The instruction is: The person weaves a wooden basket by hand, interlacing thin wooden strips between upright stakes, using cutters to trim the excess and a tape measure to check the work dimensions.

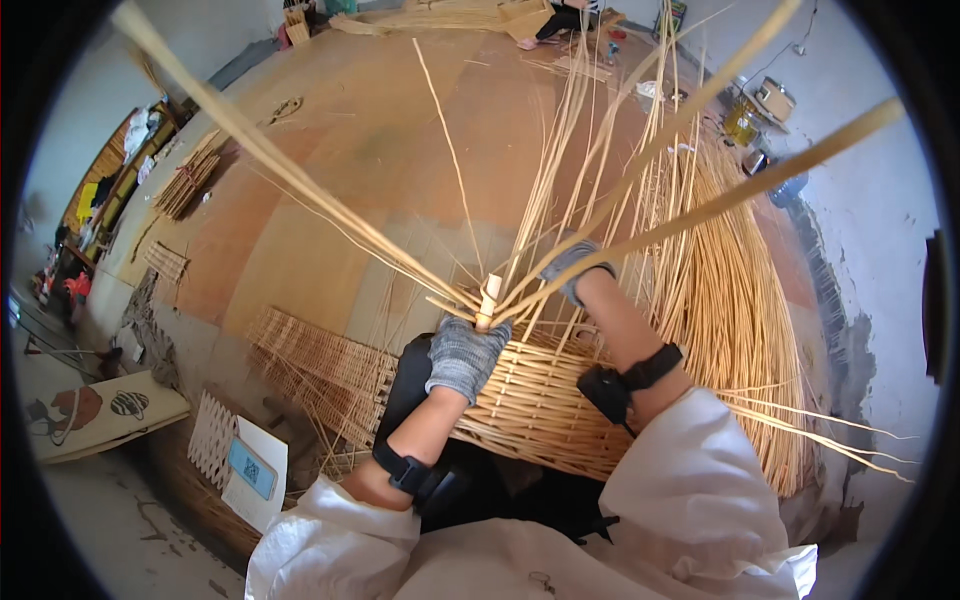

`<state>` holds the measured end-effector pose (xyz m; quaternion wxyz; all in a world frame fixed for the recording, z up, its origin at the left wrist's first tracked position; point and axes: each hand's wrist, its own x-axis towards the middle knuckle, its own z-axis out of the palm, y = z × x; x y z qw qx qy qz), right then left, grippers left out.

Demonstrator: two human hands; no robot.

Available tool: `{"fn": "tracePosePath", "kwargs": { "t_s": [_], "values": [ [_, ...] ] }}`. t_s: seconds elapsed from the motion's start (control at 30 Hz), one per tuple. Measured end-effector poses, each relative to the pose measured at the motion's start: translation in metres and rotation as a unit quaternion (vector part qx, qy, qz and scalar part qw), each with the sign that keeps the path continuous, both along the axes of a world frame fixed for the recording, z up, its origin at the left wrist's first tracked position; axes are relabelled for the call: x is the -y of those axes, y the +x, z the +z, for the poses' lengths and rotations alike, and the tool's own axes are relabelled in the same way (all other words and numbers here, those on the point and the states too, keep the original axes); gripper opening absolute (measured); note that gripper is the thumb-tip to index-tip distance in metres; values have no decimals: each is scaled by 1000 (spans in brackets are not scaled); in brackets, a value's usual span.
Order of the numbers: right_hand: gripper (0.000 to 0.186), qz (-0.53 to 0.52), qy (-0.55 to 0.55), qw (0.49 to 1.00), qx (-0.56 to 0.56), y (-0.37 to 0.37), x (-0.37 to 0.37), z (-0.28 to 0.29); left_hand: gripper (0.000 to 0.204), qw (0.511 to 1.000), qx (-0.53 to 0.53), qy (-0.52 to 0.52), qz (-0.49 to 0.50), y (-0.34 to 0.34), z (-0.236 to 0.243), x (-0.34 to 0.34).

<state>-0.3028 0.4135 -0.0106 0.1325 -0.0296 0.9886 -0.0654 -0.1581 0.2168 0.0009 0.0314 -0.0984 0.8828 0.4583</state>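
Observation:
On my lap rests a partly woven wicker basket [545, 400] of pale peeled rods, its wall a close horizontal weave. My left hand [468, 355], in a grey knitted glove, is closed round the base of a short bound stub [488, 298] and the rods gathered at the basket's rim. Thick wicker rods [290, 185] fan upward and outward from that point. My right hand [578, 268], also gloved, is curled among the rods to the right of the stub. A thick rod crosses in front of it, and its fingertips are partly hidden.
A large bundle of long thin rods [735, 310] lies on my right. Left of the basket is a flat woven panel [315, 355]. A white card with a blue panel [255, 470] stands at lower left. Farther off are a bundle of sticks [188, 180] and a seated person [560, 22].

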Motion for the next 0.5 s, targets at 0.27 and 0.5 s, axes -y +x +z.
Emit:
{"fn": "tracePosePath", "kwargs": {
  "t_s": [0.27,0.5],
  "values": [
    [19,-194,-630,731,-175,156,-19,68,52,992,97,54,62,-11,7,-9],
    [19,-309,-799,515,28,195,-75,0,30,955,-265,-135,10,69,61,-2]
  ]
}}
